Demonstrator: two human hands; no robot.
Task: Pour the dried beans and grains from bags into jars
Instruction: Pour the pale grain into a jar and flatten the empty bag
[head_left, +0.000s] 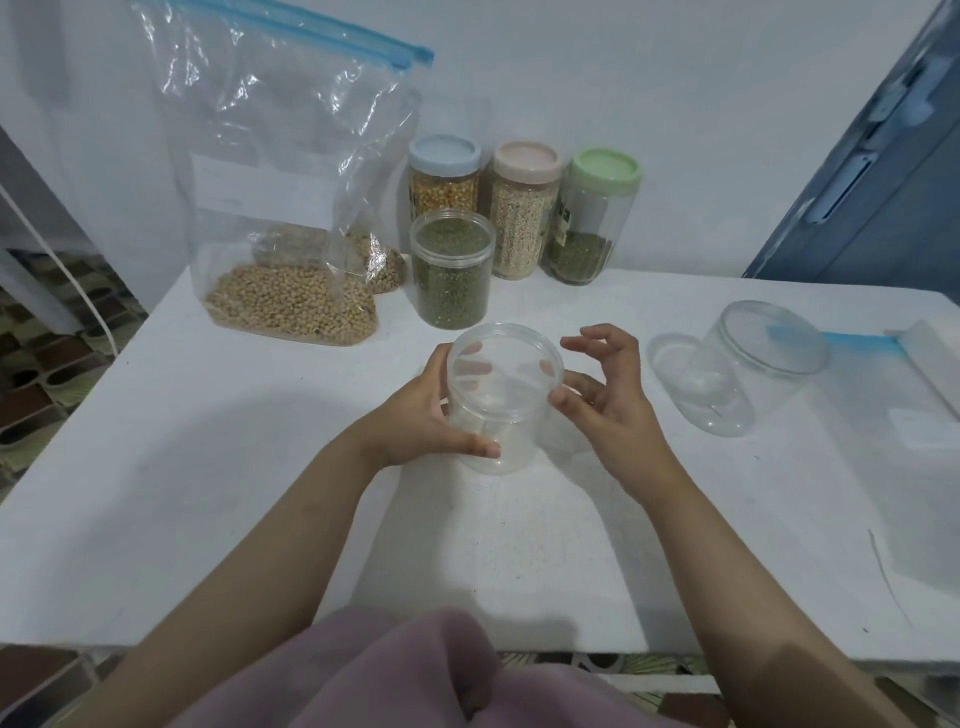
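Note:
An empty clear plastic jar (501, 400) with a clear lid on top stands at the middle of the white table (208, 467). My left hand (426, 410) grips its left side, thumb across the front and fingers behind. My right hand (605, 389) is at the lid's right edge, thumb touching the rim, fingers spread and loosely curled. A large zip bag (291, 208) holding pale soybeans stands at the back left, a smaller bag of grain (382, 260) behind it. A lidless jar of green beans (451, 267) stands behind the empty jar.
Three lidded jars line the wall: blue-lidded with corn (444, 174), pink-lidded with pale grain (524, 208), green-lidded and part full (592, 213). Another clear jar (743, 364) lies on its side at right, beside a flat empty zip bag (893, 395). A blue door (883, 171) is far right.

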